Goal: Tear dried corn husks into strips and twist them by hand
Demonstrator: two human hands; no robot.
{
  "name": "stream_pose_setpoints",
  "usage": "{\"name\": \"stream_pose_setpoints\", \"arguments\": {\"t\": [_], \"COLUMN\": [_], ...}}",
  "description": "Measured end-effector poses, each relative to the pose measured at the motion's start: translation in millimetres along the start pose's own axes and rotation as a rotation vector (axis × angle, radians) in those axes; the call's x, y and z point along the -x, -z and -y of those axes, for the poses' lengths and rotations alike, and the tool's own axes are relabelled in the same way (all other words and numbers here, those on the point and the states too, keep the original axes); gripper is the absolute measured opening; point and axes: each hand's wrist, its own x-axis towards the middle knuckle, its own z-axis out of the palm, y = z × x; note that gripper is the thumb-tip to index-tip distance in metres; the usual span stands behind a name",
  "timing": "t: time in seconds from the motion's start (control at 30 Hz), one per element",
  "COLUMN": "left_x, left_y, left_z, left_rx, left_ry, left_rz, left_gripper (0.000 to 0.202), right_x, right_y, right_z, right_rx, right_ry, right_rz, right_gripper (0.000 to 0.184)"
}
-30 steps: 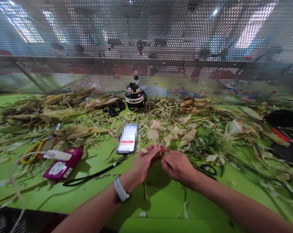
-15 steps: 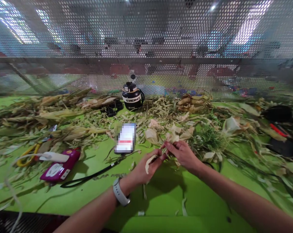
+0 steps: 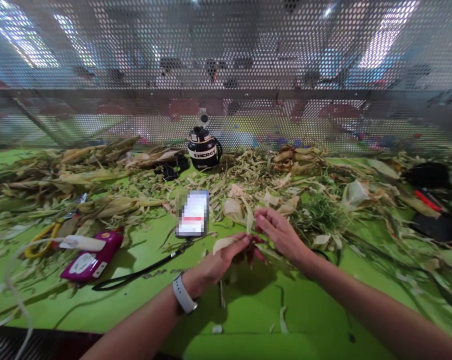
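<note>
My left hand (image 3: 221,259), with a white watch on its wrist, is closed on a small bundle of dried husk (image 3: 250,246) with dark reddish tips, just above the green table (image 3: 248,305). My right hand (image 3: 280,232) pinches a pale husk strip (image 3: 249,218) that rises from the bundle, and its fingers are pressed together on it. Both hands work near the middle of the table, just right of a phone (image 3: 192,213) lying face up.
Dried corn husks (image 3: 98,172) lie heaped across the back and sides. A black mug (image 3: 203,149) stands by the perforated metal screen. A pink device (image 3: 91,256) with a white cable, yellow-handled scissors (image 3: 42,235) and a black lanyard (image 3: 136,274) lie at the left. Dark tools (image 3: 434,210) rest at the right.
My hands were together on the bundle. The right hand has since lifted away and back, pulling a husk strip upward, while the left hand stays low holding the bundle.
</note>
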Motion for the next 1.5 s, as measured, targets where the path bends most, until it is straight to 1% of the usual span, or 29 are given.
{"name": "stream_pose_setpoints", "arguments": {"t": [0.07,0.13,0.2,0.27,0.3,0.37,0.47,0.53,0.6,0.7,0.77,0.8,0.87,0.93,1.03,1.1,1.2,1.3,1.5], "left_x": [-2.5,-4.6,-6.4,-8.0,-8.7,-9.1,-7.5,-4.8,-1.2,3.7,4.9,4.6,2.8,0.7,-1.5,-2.5,-4.2,-5.3,-2.1], "left_y": [2.0,5.0,8.4,11.1,11.8,11.7,8.1,4.6,1.0,-2.9,-3.5,-2.9,-0.5,2.9,8.0,10.3,11.6,10.8,9.5], "left_z": [1.4,3.9,7.6,11.1,12.3,12.9,9.6,6.0,2.5,-2.0,-4.3,-5.2,-5.8,-4.3,1.3,5.2,7.6,5.4,-1.2], "left_rx": [0.084,0.143,0.185,0.197,0.185,0.125,0.036,0.023,0.019,-0.055,-0.095,-0.091,-0.054,-0.038,-0.044,-0.027,-0.046,-0.193,-0.466], "left_ry": [-0.005,-0.005,-0.017,-0.061,-0.084,-0.112,-0.131,-0.155,-0.178,-0.202,-0.205,-0.205,-0.188,-0.167,-0.164,-0.171,-0.149,-0.147,-0.225], "left_rz": [-0.057,-0.077,-0.096,-0.134,-0.16,-0.217,-0.27,-0.258,-0.221,-0.145,-0.124,-0.134,-0.16,-0.16,-0.144,-0.149,-0.192,-0.235,-0.217], "left_gripper": [0.021,0.018,0.018,0.017,0.017,0.02,0.028,0.034,0.039,0.038,0.036,0.035,0.037,0.038,0.034,0.028,0.021,0.016,0.021], "right_x": [0.6,3.1,6.3,8.9,9.8,10.8,11.5,11.9,12.3,12.9,14.0,14.9,16.7,17.9,17.8,17.4,17.8,19.1,19.7], "right_y": [3.1,3.7,2.4,0.1,-1.3,-4.0,-8.0,-10.4,-12.4,-14.6,-14.7,-14.3,-12.4,-10.7,-10.8,-12.7,-15.1,-15.3,-12.6], "right_z": [2.3,5.7,8.4,8.8,8.0,5.1,0.2,-2.6,-5.3,-7.8,-6.4,-4.5,0.7,5.4,6.8,4.8,0.4,-3.6,-7.8], "right_rx": [0.134,0.293,0.414,0.461,0.461,0.44,0.423,0.431,0.419,0.29,0.164,0.105,0.03,0.039,0.086,0.082,0.12,0.225,0.4], "right_ry": [0.088,0.16,0.224,0.255,0.254,0.239,0.217,0.204,0.184,0.137,0.049,-0.003,-0.07,-0.036,0.071,0.103,0.128,0.144,0.184], "right_rz": [-0.101,-0.127,-0.064,0.036,0.075,0.111,0.105,0.1,0.101,0.159,0.217,0.225,0.185,0.146,0.185,0.188,0.12,0.058,0.063], "right_gripper": [0.026,0.024,0.026,0.025,0.022,0.018,0.019,0.021,0.023,0.021,0.021,0.022,0.024,0.026,0.03,0.031,0.029,0.027,0.024]}}
